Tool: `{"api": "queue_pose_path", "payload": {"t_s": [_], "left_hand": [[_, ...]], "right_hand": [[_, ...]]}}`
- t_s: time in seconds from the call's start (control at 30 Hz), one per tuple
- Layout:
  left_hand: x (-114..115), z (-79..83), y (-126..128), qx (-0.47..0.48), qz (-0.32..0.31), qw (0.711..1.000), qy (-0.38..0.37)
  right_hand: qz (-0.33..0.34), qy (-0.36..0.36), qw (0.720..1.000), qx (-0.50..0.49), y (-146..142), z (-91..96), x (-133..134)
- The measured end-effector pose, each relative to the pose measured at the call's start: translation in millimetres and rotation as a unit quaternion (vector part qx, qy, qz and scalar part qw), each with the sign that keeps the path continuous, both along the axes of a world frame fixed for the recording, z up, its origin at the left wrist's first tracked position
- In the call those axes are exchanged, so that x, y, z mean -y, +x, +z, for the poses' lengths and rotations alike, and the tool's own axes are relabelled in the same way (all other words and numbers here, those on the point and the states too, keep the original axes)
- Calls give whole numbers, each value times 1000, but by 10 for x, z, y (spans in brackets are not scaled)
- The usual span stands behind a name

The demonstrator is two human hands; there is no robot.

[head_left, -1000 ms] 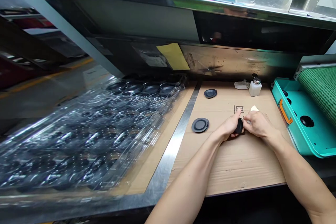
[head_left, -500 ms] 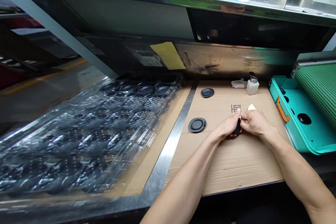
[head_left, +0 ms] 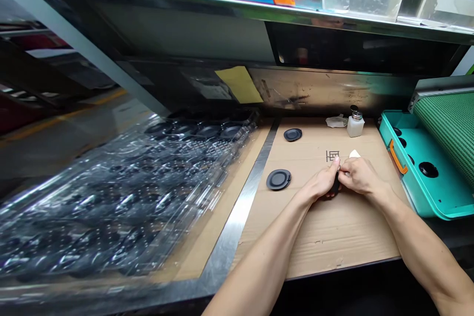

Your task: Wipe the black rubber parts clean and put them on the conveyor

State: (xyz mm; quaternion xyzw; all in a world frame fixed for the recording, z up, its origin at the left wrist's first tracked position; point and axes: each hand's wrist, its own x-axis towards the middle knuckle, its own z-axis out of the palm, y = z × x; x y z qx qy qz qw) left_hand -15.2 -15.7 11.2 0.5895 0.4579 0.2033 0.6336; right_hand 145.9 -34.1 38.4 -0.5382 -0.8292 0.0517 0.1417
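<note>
My left hand point(head_left: 324, 179) is closed around a small black part point(head_left: 335, 185), most of it hidden by the fingers. My right hand point(head_left: 358, 175) has its fingers pinched together against the upper edge of that part; what lies between the fingertips is hidden. A white scrap point(head_left: 354, 153) pokes out behind the right knuckles, and I cannot tell whether it is held or lies on the board. Left of my hands, one round black lid-like disc point(head_left: 278, 179) lies flat on the cardboard point(head_left: 314, 247), with another black disc point(head_left: 293, 134) farther back.
Clear plastic trays point(head_left: 140, 192) with black round parts fill the left side. A white bottle point(head_left: 355, 125) and a crumpled white wipe point(head_left: 336, 121) are at the back. At right, a teal bin point(head_left: 448, 197) holds several black parts beside a green conveyor belt point(head_left: 448, 123). A shelf edge point(head_left: 237, 4) hangs overhead.
The whole view has shifted slightly, so things appear a little lower. Both hands stay together on the black part, with only a slight shift of the fingers.
</note>
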Motion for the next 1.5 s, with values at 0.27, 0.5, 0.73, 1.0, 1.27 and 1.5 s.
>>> {"api": "queue_pose_path", "payload": {"t_s": [0.27, 0.5, 0.73, 1.0, 1.27, 1.5], "left_hand": [[41, 59, -1, -7, -1, 1000, 11], [20, 18, 31, 29, 18, 999, -21], [-213, 117, -180, 285, 114, 885, -350], [-278, 137, -304, 389, 161, 788, -450], [-163, 38, -138, 308, 199, 921, -129], [-27, -97, -71, 16, 218, 883, 415]], "right_hand": [[-41, -29, 999, 19, -10, 44, 35], [-79, -45, 996, 21, -35, 58, 21], [-146, 31, 982, -114, 149, 69, -33], [-314, 89, 941, -90, 582, -79, -284], [-412, 25, 910, -36, 724, -103, -338], [-408, -26, 912, -30, 728, -192, -394]]}}
